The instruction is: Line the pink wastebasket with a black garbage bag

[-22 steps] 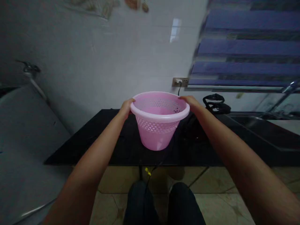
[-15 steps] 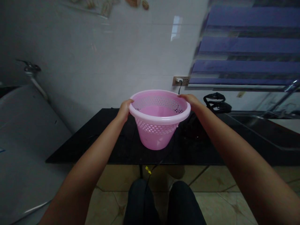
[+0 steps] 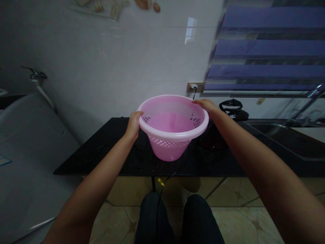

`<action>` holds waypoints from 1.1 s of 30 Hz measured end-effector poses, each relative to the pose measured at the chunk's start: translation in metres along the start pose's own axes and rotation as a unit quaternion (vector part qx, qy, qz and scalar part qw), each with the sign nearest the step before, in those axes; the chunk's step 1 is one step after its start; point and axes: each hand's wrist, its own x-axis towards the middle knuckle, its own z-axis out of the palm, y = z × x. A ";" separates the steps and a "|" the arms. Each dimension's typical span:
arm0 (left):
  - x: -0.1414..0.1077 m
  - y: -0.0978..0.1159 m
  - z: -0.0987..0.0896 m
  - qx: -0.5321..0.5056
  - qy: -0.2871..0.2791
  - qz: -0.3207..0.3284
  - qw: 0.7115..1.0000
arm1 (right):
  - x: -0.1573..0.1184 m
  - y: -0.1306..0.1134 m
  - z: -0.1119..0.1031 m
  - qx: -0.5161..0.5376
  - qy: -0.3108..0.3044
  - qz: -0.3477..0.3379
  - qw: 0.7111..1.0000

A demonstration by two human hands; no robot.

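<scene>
A pink plastic basket (image 3: 170, 149) with a perforated upper band and a thick pale rim is between my hands, over the black countertop (image 3: 129, 166). My left hand (image 3: 134, 124) grips the rim on the left side, and my right hand (image 3: 206, 105) grips it at the right rear. The basket tilts slightly toward me, so its inner floor shows. Nothing can be seen lying inside it. Whether its base touches the counter is hard to tell.
A black plastic bag (image 3: 234, 110) lies right of the basket, before the sink (image 3: 284, 137). A plug sits in the wall socket (image 3: 195, 87). A cable with a yellow tie (image 3: 160, 182) hangs over the front edge. A white appliance (image 3: 33, 152) stands left.
The basket has tipped a little more toward me, its rim showing wider and more of the inside visible. Both hands have kept their hold on the rim.
</scene>
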 end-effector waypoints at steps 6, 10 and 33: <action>-0.030 0.012 -0.002 -0.008 0.022 -0.014 1.000 | -0.009 -0.009 -0.003 0.008 -0.004 -0.014 1.000; -0.048 0.015 -0.004 -0.021 0.024 -0.014 0.999 | -0.017 -0.012 -0.007 0.032 -0.022 -0.047 0.998; -0.097 0.009 -0.019 0.018 -0.013 0.033 0.999 | -0.063 0.001 -0.027 0.001 -0.004 -0.098 0.995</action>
